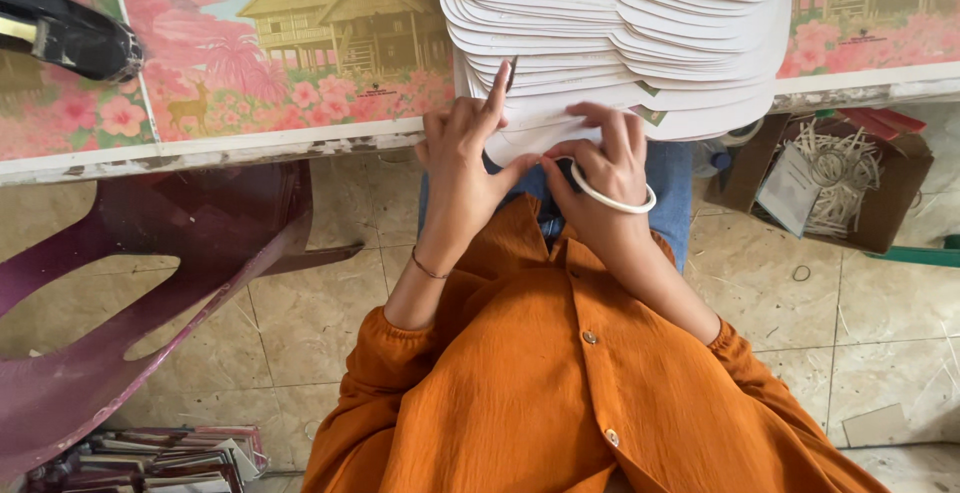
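A fanned stack of white card cutouts [620,23], smooth and round-edged, overhangs the near edge of a table [240,148] covered in glossy printed sheets, their long axes running left to right. The left hand [462,153] presses the lowest card, forefinger raised; the right hand [600,163] pinches a white plastic ring [612,200]. A cardboard box [860,183] of pale sticks sits on the tiled floor.

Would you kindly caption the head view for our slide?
Both hands, left and right, handle white fan-shaped card blanks at a picture-covered table.
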